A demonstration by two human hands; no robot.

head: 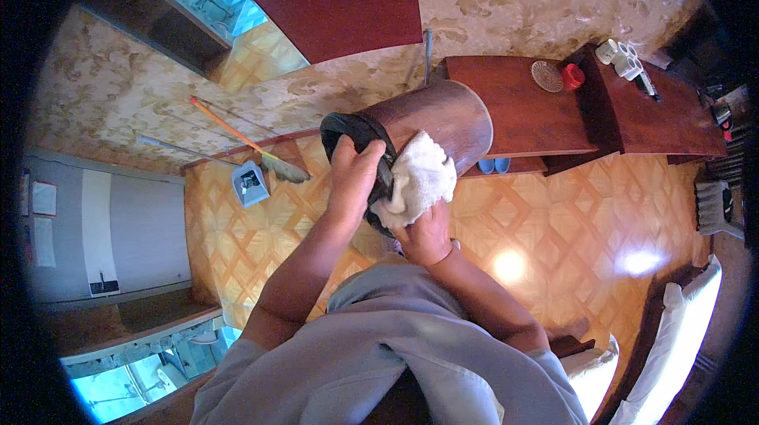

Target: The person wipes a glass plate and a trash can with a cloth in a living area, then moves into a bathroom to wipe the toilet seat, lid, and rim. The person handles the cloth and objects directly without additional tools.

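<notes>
A brown cylindrical bin (436, 113) is held up on its side before me, its closed-looking base to the right and a black liner (379, 173) folded over its rim at the left. My left hand (351, 179) grips the rim and liner, thumb on the outside. In my right hand (426, 235) is a crumpled white cloth (421, 176), pressed against the bin's side near the rim. The fingers of my right hand are partly hidden under the cloth.
A broom (284, 168) and a grey dustpan (251, 185) stand by the wall at the left. Right of the bin, a dark red wooden desk (516, 122) carries a glass dish (547, 76), a red object (572, 77) and white cups (625, 63). Blue slippers (494, 165) lie beneath it.
</notes>
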